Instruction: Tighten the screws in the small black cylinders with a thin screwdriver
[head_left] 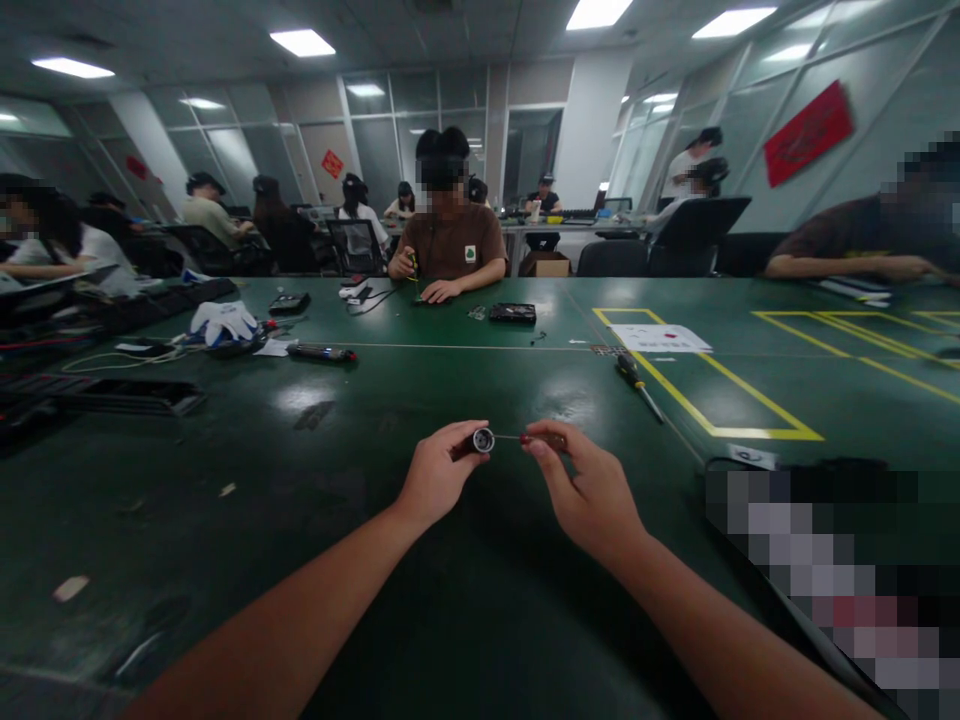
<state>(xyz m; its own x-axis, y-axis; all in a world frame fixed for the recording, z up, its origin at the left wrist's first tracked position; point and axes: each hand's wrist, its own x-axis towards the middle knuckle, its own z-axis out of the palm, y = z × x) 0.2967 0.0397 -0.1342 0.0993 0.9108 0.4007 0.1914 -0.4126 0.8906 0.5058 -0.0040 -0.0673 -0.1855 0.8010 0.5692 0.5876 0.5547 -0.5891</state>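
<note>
Above the green table, my left hand [437, 472] is closed around a short dark cylinder with a silver ringed end [484, 440]. That end faces me, and I cannot make out what the cylinder is. My right hand [596, 485] pinches a small screwdriver [525, 438] with a red part near its shaft; my fingers cover some of its handle. The thin metal shaft points left at the cylinder's side. Whether its tip touches the cylinder is too small to tell.
On the green table [360, 440], a yellow-and-black screwdriver [637, 385] lies right of my hands. A white sheet [660, 338] overlaps yellow tape. Further left are a dark pen-shaped tool [322, 353] and white gloves [223, 325]. A person [450, 235] works opposite.
</note>
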